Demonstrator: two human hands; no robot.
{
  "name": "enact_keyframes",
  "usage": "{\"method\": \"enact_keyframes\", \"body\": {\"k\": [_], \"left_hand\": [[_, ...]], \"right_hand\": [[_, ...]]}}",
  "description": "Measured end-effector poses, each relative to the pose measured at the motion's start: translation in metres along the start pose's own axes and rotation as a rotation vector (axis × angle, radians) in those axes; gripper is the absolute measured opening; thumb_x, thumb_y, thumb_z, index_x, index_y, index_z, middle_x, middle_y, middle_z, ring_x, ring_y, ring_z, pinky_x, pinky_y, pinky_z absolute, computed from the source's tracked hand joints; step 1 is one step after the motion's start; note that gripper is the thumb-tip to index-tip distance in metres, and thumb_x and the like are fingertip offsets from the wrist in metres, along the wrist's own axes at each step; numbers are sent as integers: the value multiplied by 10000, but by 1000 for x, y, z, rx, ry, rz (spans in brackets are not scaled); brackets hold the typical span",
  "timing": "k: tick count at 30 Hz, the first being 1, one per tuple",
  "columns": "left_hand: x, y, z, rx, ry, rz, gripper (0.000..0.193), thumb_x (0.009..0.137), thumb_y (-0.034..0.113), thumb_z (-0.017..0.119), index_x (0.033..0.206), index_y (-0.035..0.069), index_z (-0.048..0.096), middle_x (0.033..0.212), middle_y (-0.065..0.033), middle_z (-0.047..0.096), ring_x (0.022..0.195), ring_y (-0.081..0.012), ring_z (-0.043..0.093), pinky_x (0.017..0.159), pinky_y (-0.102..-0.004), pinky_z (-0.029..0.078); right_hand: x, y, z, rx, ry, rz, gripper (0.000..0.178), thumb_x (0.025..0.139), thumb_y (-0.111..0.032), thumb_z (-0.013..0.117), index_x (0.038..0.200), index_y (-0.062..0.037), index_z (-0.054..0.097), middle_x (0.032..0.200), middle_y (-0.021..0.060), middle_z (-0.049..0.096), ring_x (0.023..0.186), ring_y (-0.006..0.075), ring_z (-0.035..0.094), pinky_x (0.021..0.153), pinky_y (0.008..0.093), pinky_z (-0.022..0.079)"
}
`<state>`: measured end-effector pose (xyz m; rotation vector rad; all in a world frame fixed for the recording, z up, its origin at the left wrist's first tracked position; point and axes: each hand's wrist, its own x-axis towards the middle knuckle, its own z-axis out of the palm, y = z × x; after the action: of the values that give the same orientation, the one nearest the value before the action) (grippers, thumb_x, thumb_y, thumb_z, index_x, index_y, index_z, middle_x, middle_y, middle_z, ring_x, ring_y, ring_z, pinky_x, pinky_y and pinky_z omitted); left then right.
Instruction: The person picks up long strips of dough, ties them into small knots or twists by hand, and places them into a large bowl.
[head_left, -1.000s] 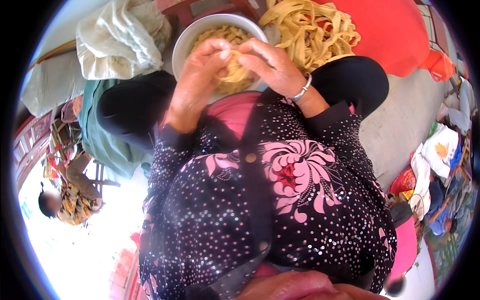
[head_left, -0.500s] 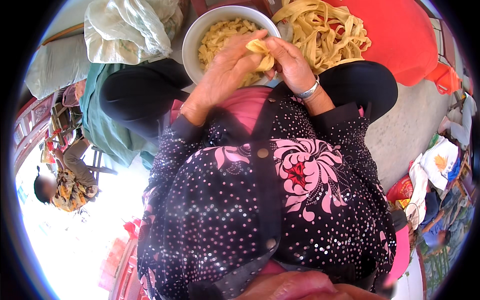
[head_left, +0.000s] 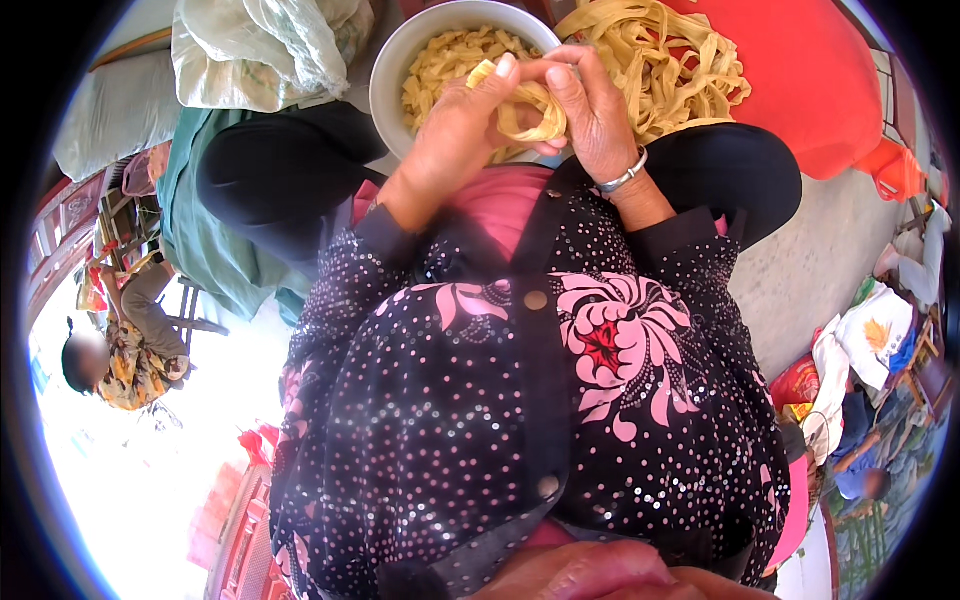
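Note:
A flat yellow strip, seemingly fabric, curves in a loop between my two hands, in front of the white basin's near side. My left hand is closed on the loop's left part, thumb pointing up along the strip. On the other side my right hand, with a silver bangle at its wrist, has fingers bent over the loop and thumb against it. Some fingertips hide behind the strip. Behind the hands stands the white basin, holding many small folded yellow pieces.
Long loose yellow strips lie heaped on a red covered surface to the right. A whitish plastic sack sits at the back left, near green cloth. Another person sits at far left; someone else shows at far right.
The strip was bunched between my fingers and now opens into a wider loop. My left hand has turned, its thumb now raised; my right fingers have spread over the loop.

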<state>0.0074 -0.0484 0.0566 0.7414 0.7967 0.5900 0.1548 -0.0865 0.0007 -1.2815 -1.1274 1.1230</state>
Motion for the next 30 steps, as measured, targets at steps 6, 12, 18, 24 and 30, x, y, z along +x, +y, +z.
{"method": "enact_keyframes", "body": {"k": [6, 12, 18, 24, 30], "left_hand": [[4, 12, -20, -248, -202, -46, 507, 988, 379, 358, 1189, -60, 509, 1013, -101, 568, 753, -151, 520, 780, -372, 524], [1, 26, -32, -246, -102, 48, 514, 989, 373, 359, 1180, -84, 498, 983, -93, 529, 713, -120, 486, 733, -345, 521], [1, 21, -26, 184, 125, 58, 496, 962, 406, 433, 1124, -47, 554, 841, -69, 548, 578, -71, 467, 584, -259, 500], [4, 10, -37, 252, 144, -16, 271, 920, 251, 560, 1018, 3, 606, 657, -13, 513, 483, -40, 410, 456, -198, 431], [-7, 20, -48, 174, 275, 124, 94, 873, 121, 606, 896, 31, 592, 634, 12, 474, 486, -45, 376, 449, -208, 366]], "right_hand": [[-5, 8, -21, -41, 117, -58, 366, 951, -322, 513, 769, -15, 593, 655, 4, 510, 601, 92, 464, 567, 241, 406], [-11, 7, -35, -203, 114, -78, 336, 903, -319, 599, 759, -16, 624, 581, -29, 466, 549, 45, 413, 495, 207, 349], [-8, 10, -24, -172, 4, -1, 234, 893, -251, 619, 869, -19, 623, 641, -11, 553, 555, 54, 460, 512, 217, 393], [-9, 1, -2, -79, -165, 170, 189, 903, -202, 585, 919, -14, 595, 695, 59, 604, 559, 142, 563, 530, 273, 436], [-1, -17, 2, -166, -303, -58, 276, 936, -258, 524, 815, -17, 579, 646, 36, 509, 599, 118, 471, 577, 256, 398]]}}
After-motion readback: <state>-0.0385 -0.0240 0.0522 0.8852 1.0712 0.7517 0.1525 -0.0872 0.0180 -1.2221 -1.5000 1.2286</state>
